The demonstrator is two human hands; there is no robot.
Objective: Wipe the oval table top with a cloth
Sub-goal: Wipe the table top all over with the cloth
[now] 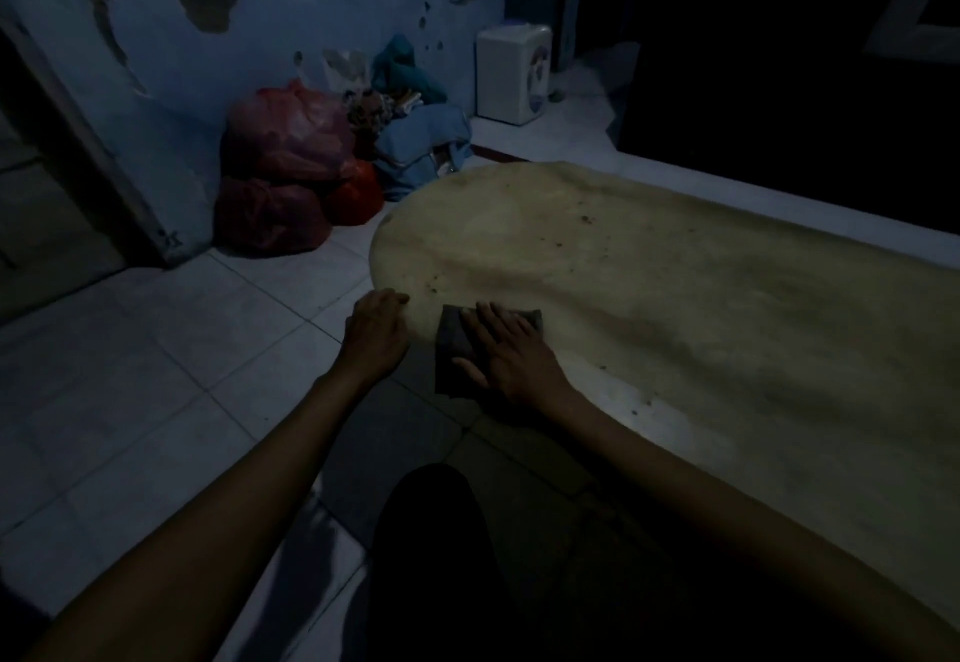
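**Grey cloth pressed flat at the near edge of the table**

Grey and folded, the cloth (460, 344) lies on the near rim of the oval table top (649, 266), at its left, rounded end, with one corner hanging over the edge. The right hand (506, 349) rests on it with the fingers straight and spread, palm down, pressing the cloth onto the surface. The left hand (375, 331) is just beside it, apart from the cloth, with the fingers curled over the rim of the table top at the rounded end; the fingertips touch the edge.

The table top is a pale tan, dull and streaked, with small dark specks scattered across it, several near the cloth and more toward the far side. The room is dim.

Beyond the table's rounded end, red plastic bags (291, 167) sit piled on the white tiled floor (156, 349) against a peeling blue wall (311, 1). A heap of blue fabric (421, 146) lies just beside the bags. Farther back a small white appliance (513, 74) stands on the floor near the wall corner.
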